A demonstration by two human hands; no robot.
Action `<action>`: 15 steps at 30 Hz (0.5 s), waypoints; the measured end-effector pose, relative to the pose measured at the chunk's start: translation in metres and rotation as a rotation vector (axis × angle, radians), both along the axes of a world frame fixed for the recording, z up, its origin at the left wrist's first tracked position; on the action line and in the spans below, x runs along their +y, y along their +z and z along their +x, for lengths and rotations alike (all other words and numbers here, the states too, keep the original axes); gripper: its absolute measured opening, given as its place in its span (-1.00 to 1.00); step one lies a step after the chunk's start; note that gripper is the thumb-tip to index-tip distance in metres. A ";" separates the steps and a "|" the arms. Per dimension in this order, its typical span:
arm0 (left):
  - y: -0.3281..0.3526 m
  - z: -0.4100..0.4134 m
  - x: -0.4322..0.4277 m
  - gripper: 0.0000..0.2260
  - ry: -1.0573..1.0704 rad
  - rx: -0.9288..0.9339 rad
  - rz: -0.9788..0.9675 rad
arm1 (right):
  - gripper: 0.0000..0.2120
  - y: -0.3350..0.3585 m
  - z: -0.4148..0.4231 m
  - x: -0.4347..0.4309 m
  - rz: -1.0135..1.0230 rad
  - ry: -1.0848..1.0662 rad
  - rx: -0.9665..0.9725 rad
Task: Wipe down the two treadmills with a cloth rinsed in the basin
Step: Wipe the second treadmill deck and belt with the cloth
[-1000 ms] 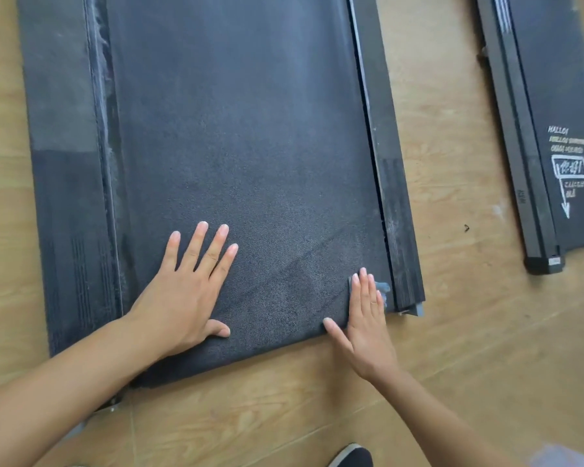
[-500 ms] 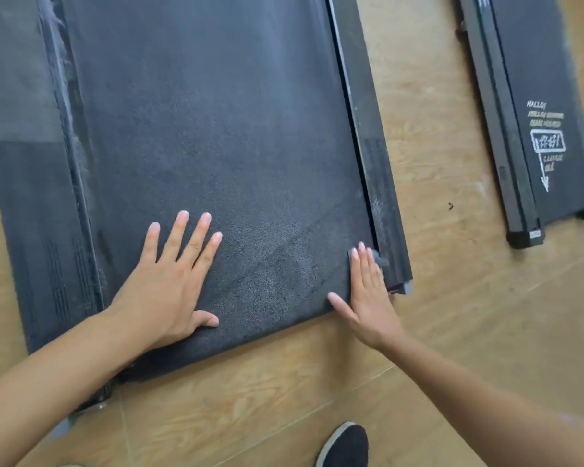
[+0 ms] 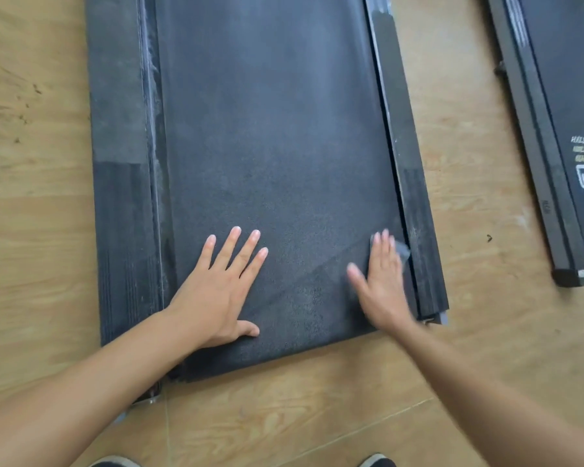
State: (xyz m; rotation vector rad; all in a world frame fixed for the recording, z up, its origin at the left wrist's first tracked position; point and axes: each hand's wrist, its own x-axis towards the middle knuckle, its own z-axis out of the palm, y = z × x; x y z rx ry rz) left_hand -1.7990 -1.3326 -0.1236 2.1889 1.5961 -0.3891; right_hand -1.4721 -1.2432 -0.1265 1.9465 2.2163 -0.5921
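A dark treadmill deck (image 3: 270, 136) lies flat on the wooden floor in front of me. My left hand (image 3: 221, 291) rests flat on the belt near its rear end, fingers straight and spread. My right hand (image 3: 383, 281) presses flat on the belt's right edge beside the side rail (image 3: 415, 210), fingers straight, blurred by motion. A small grey cloth (image 3: 403, 252) peeks out under its fingertips. A second treadmill (image 3: 563, 96) with white printed lettering lies at the far right.
Light wooden floor (image 3: 31, 197) surrounds both treadmills. Dusty streaks run along the left rail (image 3: 150, 96). The toes of two dark shoes (image 3: 376, 461) show at the bottom edge. A strip of bare floor (image 3: 469, 183) separates the two decks.
The view has shifted right and closer, so the deck now sits centred. My right hand with the cloth slid slightly along the belt's right edge. My left hand stays flat in place.
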 end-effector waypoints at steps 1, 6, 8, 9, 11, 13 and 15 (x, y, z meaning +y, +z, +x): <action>0.000 0.000 -0.001 0.17 0.005 -0.002 0.002 | -0.17 0.004 0.004 -0.035 -0.020 0.030 0.007; 0.001 0.001 0.001 0.18 0.006 -0.007 0.002 | -0.22 0.011 0.019 -0.084 -0.167 0.017 0.115; -0.001 0.000 0.000 0.19 0.019 -0.033 0.022 | -0.13 0.019 0.025 -0.074 -0.175 0.005 0.126; -0.001 0.000 0.000 0.19 0.023 -0.039 0.029 | -0.08 0.024 0.028 -0.070 -0.161 0.014 0.132; 0.000 0.000 -0.001 0.19 0.021 -0.031 0.025 | -0.06 0.030 0.035 -0.067 -0.115 0.025 0.128; 0.002 0.002 0.000 0.19 0.021 -0.022 0.017 | -0.12 0.032 0.041 -0.060 -0.025 0.000 0.103; 0.004 0.004 0.001 0.19 0.024 -0.022 0.017 | -0.25 0.032 0.042 -0.050 0.019 -0.022 0.081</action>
